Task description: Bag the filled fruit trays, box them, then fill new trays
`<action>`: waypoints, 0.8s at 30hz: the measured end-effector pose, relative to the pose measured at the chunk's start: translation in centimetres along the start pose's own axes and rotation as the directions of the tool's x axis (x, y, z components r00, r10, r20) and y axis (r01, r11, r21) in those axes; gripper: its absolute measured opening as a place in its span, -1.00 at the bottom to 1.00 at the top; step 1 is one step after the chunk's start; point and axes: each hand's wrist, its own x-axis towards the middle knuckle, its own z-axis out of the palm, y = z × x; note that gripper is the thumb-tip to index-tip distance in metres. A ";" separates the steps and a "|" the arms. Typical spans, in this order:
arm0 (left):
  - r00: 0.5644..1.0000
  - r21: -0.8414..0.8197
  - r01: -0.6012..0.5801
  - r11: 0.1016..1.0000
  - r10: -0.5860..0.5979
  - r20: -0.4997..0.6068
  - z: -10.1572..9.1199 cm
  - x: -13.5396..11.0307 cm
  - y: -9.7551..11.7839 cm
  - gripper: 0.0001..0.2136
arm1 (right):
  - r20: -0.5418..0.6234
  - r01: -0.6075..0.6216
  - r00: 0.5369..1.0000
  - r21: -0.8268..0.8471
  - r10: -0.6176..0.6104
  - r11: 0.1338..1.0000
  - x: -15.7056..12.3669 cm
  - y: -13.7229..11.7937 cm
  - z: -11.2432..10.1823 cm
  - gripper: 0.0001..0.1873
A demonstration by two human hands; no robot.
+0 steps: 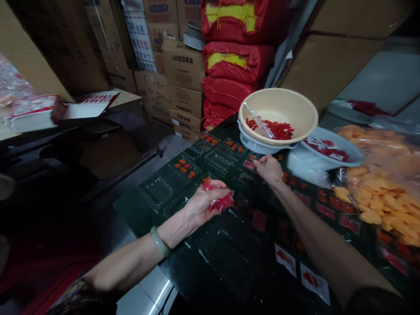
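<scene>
My left hand [210, 202] is closed around several clear sachets with red contents [222, 202], held above the dark green table [183, 280]. A pale green bangle [159, 241] circles my left wrist. Farther forward, my right hand [269, 170] is pinched, its fingertips at the edge of a small red sachet [248, 165] over a clear plastic tray [244, 176]. More clear trays [157, 192] lie in rows on the table. Some hold orange and red pieces [184, 166] in their far compartments. Beneath my right forearm, other trays hold red sachets [259, 220].
A cream basin [278, 98] with red pieces stands on a bluish basin at the back. To its right are a light blue basin [348, 153] and bags of orange slices [377, 197]. Cardboard boxes [183, 65] and red bundles [238, 61] are stacked behind. Two printed packets [314, 282] lie near me.
</scene>
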 end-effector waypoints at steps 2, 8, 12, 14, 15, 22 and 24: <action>1.000 -0.054 0.028 0.998 -0.029 -0.001 -0.2 0.1 0.2 -0.81 | 0.098 0.201 0.970 0.173 -0.220 0.964 -3.6 -1.0 -1.4 -0.83; 0.982 -0.160 0.185 0.970 -0.179 0.057 0.4 -1.0 -0.1 -0.90 | 0.328 0.719 0.481 0.383 -0.813 0.580 -12.4 -2.5 -4.9 -0.73; 0.971 -0.137 0.233 0.963 -0.224 0.081 1.1 -1.8 -0.6 -0.96 | 0.276 0.825 0.440 0.252 -0.854 0.506 -13.1 -2.2 -5.6 -0.81; 0.975 -0.132 0.218 0.967 -0.210 0.074 1.4 -2.2 -0.9 -0.96 | 0.291 0.844 0.454 0.163 -0.842 0.511 -13.3 -2.2 -6.1 -0.83; 0.975 -0.131 0.216 0.968 -0.208 0.075 1.5 -2.4 -1.0 -0.95 | 0.298 0.846 0.466 0.127 -0.833 0.518 -13.5 -2.3 -6.3 -0.83; 0.956 -0.081 0.278 0.957 -0.267 0.124 2.4 -3.5 -1.7 -0.94 | 0.275 0.788 0.539 0.169 -0.796 0.591 -14.3 -1.7 -7.1 -0.89; 0.950 -0.054 0.285 0.957 -0.275 0.145 2.5 -3.8 -1.7 -0.94 | 0.284 0.752 0.554 0.231 -0.782 0.617 -14.1 -1.4 -7.1 -0.93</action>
